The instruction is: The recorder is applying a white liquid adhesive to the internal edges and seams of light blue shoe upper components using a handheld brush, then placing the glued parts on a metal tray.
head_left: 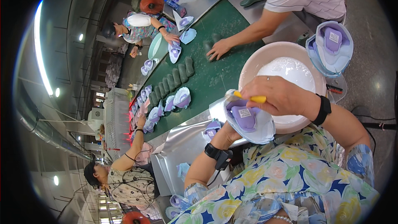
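Observation:
My left hand (230, 135) holds a lilac and pale-blue shoe upper (244, 120) from below, its fingers mostly hidden under it. A lilac tongue with a white label stands in the upper's middle. Over its far edge, my right hand (271, 95) grips a brush by its yellow handle (256, 99), with the pale bristle end close to the rim of the upper. Just beyond the right hand stands a pink basin (253, 60) of white liquid (286, 69). Another upper (213, 129) lies left of my left hand on a silver metal surface (186, 141).
A green conveyor belt (224, 20) carries dark lasts (174, 79) and several uppers (181, 97). Stacked uppers (331, 43) stand right of the basin. Across the belt, a co-worker's hand (219, 49) touches a last; two other people work along the left side.

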